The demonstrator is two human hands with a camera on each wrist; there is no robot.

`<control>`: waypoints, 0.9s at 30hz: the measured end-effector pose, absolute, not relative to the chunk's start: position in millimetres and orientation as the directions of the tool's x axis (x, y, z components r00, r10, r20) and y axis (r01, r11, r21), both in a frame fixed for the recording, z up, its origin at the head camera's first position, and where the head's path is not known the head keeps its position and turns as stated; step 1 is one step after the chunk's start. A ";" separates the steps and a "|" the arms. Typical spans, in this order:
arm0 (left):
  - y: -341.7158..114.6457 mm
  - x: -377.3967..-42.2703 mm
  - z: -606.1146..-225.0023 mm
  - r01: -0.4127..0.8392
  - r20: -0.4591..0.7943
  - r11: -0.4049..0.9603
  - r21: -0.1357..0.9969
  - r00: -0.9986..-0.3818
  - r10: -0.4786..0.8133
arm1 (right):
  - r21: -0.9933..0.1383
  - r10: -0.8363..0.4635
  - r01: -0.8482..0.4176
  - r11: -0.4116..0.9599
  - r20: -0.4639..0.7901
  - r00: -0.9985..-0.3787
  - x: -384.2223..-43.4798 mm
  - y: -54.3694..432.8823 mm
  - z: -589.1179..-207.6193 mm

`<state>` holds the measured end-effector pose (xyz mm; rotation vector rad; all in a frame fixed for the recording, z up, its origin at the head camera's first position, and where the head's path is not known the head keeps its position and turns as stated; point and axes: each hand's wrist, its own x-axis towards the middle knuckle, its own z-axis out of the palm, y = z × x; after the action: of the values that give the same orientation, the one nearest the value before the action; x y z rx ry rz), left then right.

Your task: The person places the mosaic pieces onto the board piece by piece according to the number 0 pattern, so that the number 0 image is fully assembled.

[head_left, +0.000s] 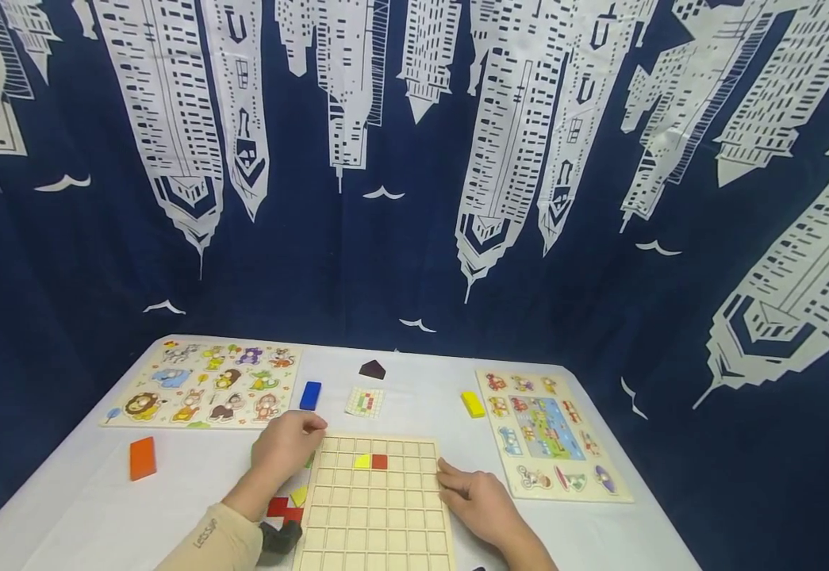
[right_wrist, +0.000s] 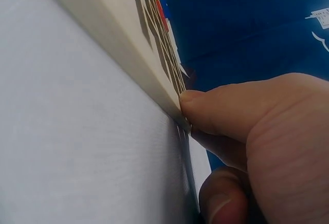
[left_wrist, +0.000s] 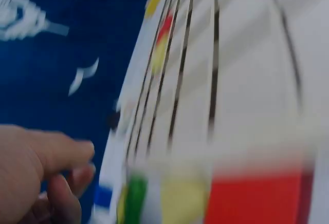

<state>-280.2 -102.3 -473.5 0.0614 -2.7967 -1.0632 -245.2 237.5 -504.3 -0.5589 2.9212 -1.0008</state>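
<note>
A pale wooden grid board (head_left: pixel 377 519) lies on the table, with a yellow piece (head_left: pixel 362 461) and a red square (head_left: pixel 380 461) side by side in an upper row. My right hand (head_left: pixel 481 503) pinches the board's right edge between thumb (right_wrist: pixel 205 106) and fingers. By the upper left corner is my left hand (head_left: pixel 287 446), its fingers loosely bent. Nothing shows between those fingers (left_wrist: pixel 72 154) in the left wrist view. Red pieces (head_left: pixel 278 506), a yellow piece (head_left: pixel 298 496) and a green piece (left_wrist: pixel 135 196) lie along the board's left side.
Behind the board lie a small pattern card (head_left: pixel 364 402), a blue block (head_left: pixel 310 396) and a dark five-sided block (head_left: pixel 372 369). An animal puzzle (head_left: pixel 236 353) is at left, above an orange block (head_left: pixel 142 458). At right are a yellow block (head_left: pixel 473 404) and a vehicle puzzle (head_left: pixel 553 468).
</note>
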 end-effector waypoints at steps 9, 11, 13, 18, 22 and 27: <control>-149.5 -280.4 -499.4 0.048 0.138 0.794 0.605 -0.989 -0.046 | -0.620 -0.336 -0.320 0.716 0.096 -0.937 -244.7 236.5 -503.0; -149.0 -280.7 -502.4 0.062 0.142 0.798 0.599 -0.989 -0.030 | -0.619 -0.335 -0.322 0.716 0.100 -0.937 -244.0 237.3 -502.9; -146.7 -280.1 -503.4 0.066 0.144 0.803 0.592 -0.989 -0.024 | -0.616 -0.336 -0.326 0.717 0.104 -0.936 -243.5 238.5 -503.4; -142.9 -278.3 -504.6 0.053 0.143 0.819 0.572 -0.989 -0.035 | -0.615 -0.342 -0.334 0.714 0.109 -0.933 -243.1 239.5 -504.1; -143.5 -278.9 -505.0 0.048 0.144 0.823 0.566 -0.989 -0.041 | -0.613 -0.344 -0.338 0.714 0.113 -0.932 -243.8 238.6 -503.8; -144.0 -281.6 -505.2 0.060 0.135 0.824 0.564 -0.991 -0.020 | -0.611 -0.338 -0.334 0.717 0.114 -0.934 -244.3 237.4 -502.6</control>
<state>-281.6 -144.0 -505.2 -0.0320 -2.8706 -0.8942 -244.3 237.4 -502.6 -0.5683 2.9059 -1.0326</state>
